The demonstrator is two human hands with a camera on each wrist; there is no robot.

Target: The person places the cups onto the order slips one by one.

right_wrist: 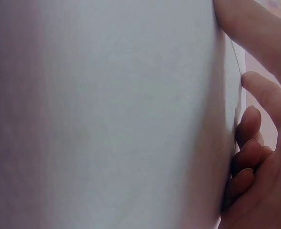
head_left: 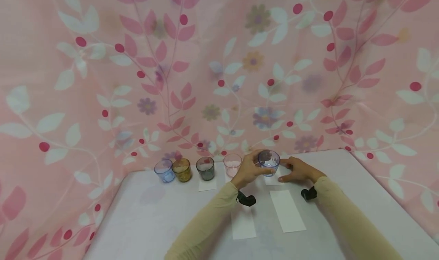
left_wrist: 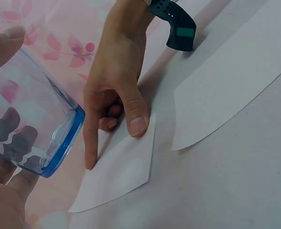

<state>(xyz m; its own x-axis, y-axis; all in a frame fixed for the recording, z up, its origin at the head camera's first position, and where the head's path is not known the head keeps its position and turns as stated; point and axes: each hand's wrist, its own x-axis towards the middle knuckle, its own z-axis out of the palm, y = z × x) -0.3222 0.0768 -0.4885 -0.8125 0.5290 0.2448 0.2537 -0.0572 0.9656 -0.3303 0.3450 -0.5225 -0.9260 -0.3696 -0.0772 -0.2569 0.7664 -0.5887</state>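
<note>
left grip [head_left: 249,171] curls wide round a blue glass [head_left: 270,162].

Arms [head_left: 205,222] forward; left hand [head_left: 247,171] curled, gripping; right hand [head_left: 299,170] low, thumb [left_wrist: 135,112] and forefinger [left_wrist: 91,145] extended

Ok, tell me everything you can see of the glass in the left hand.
The glass is a blue-tinted, see-through tumbler, apparently real glass, with a round rim, smooth-looking walls and a thick, deeper-blue base. Its mouth faces up, roughly upright. The left hand holds it, thumb and fingers around its sides. It seems raised off the table, near a white paper strip. The right hand is close by, not touching it.
</note>
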